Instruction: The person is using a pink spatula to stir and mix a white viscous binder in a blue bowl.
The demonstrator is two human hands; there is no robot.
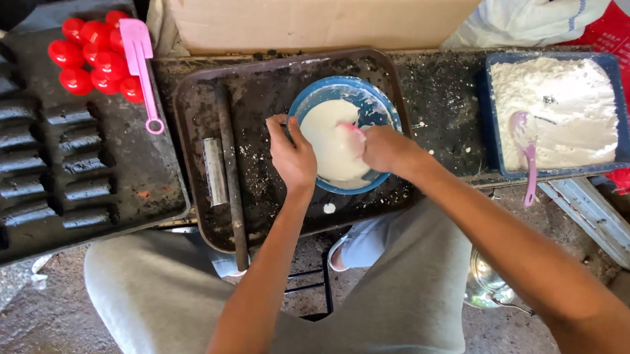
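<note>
**Both hands at a blue bowl of white batter**

The left hand [293, 153] curls around the near-left rim of a blue bowl [374, 109], thumb and fingers closed on its edge. The right hand [385, 149] is closed over something pink [348, 128] that dips into the white batter [334, 142]; only a small part of that thing shows, so its kind cannot be told. The batter fills most of the bowl and leans toward the near side, the far wall of the bowl bare.

The bowl stands on a dark, grimy tray [198, 94] in the middle of the scene. On the tray, left of the bowl, lie a long dark rod [231, 173] and, just beside it, a short pale tube [215, 171].

Farther left, a black mould tray [138, 169] carries rows of dark cylinders, a cluster of red caps [93, 57] at its far end and a pink spatula [141, 63] touching them. To the right, well apart from the bowl, a blue tub [489, 114] holds white flour [566, 103] with a purple spoon [525, 147] resting in it. A cardboard sheet [315, 18] stands at the far side.
</note>
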